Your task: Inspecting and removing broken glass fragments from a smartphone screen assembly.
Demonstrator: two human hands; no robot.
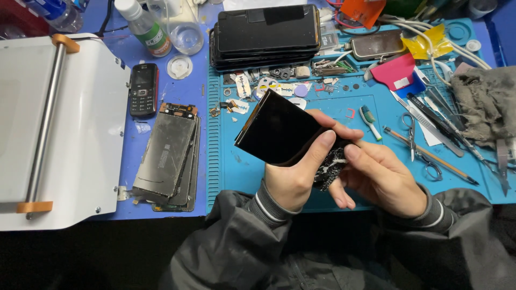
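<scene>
Item: black phone screen panel [277, 133], glossy, held tilted above the blue work mat [258, 172], over its near middle. My left hand [294, 177] was grasping it from below, thumb pressed along its right edge. My right hand [384, 180] was curled against the panel's lower right corner, where a black piece with cracked white streaks [330, 165] hung; I could not tell whether those fingers pinched it or only touched it.

On the mat, far side: a stack of dark phones [266, 36], with small parts and a razor blade [243, 86] just in front of it. Right of the hands: a small white-and-green brush [370, 121], scissors [418, 145], a thin wooden-handled tool [430, 156], a pink card [395, 72], a grey rag [486, 102].

On the desk [126, 56], left of the mat: a pile of stripped phone frames [167, 156], a small black keypad phone [143, 89], a green-labelled bottle [144, 27], and a white machine with a metal roller bar [59, 129].
</scene>
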